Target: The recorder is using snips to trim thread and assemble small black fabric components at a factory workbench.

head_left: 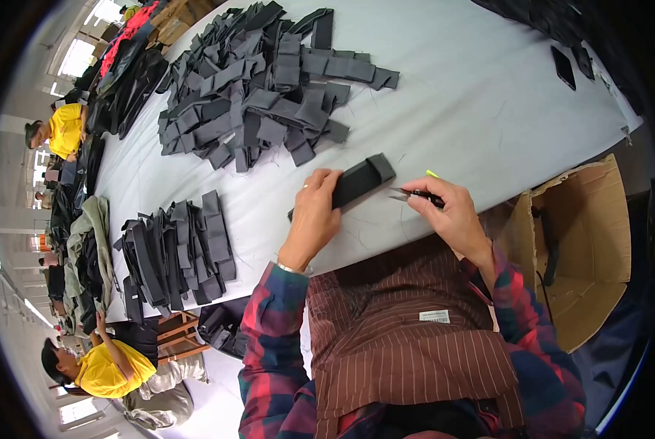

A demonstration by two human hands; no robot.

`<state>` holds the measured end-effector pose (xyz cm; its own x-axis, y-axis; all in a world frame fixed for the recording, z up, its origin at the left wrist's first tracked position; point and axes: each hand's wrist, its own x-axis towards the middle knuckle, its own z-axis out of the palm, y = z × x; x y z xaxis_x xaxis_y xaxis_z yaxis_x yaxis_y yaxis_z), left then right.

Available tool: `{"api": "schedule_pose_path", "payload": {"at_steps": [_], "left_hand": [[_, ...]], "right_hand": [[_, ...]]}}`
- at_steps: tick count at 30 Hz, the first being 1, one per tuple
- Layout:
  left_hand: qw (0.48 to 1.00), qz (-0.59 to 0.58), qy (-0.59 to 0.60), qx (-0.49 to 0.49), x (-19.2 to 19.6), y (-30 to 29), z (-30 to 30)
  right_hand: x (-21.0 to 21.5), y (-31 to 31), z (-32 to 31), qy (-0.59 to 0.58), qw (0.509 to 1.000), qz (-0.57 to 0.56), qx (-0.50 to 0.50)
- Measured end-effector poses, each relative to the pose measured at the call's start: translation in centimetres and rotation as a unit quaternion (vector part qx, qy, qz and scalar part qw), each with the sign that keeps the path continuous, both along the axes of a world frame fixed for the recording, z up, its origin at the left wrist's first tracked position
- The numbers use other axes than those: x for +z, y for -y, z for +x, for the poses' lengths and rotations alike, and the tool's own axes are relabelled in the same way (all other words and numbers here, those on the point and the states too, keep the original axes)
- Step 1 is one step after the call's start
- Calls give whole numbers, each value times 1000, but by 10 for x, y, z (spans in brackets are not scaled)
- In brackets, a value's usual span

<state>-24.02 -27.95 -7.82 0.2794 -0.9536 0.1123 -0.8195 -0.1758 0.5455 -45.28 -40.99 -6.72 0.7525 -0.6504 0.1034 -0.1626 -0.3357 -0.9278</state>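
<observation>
Pinning a flat black rectangular fabric piece (358,180) against the pale grey tabletop (488,102), my left hand (314,212) grips it; my right hand (448,208) holds small black thread snips (415,194) beside its end.

On the table (488,110), a large strap pile (258,80) lies beyond the held strap (360,181), a stacked bundle (174,252) to its left.
</observation>
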Motion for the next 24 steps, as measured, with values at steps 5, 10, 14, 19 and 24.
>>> {"api": "schedule_pose_path", "payload": {"at_steps": [5, 10, 14, 19, 24], "left_hand": [[998, -13, -28, 61, 9, -42, -6], [994, -29, 24, 101, 11, -61, -14], [992, -43, 21, 114, 9, -65, -16], [992, -49, 23, 117, 7, -67, -17], [991, -59, 24, 117, 2, -67, -18]], "right_hand": [[6, 2, 20, 0, 1000, -8, 28], [3, -6, 59, -22, 997, -44, 64], [-2, -5, 92, -101, 988, -95, 64], [-15, 3, 114, -143, 986, -61, 64], [-17, 3, 128, -140, 986, 15, 89]]}}
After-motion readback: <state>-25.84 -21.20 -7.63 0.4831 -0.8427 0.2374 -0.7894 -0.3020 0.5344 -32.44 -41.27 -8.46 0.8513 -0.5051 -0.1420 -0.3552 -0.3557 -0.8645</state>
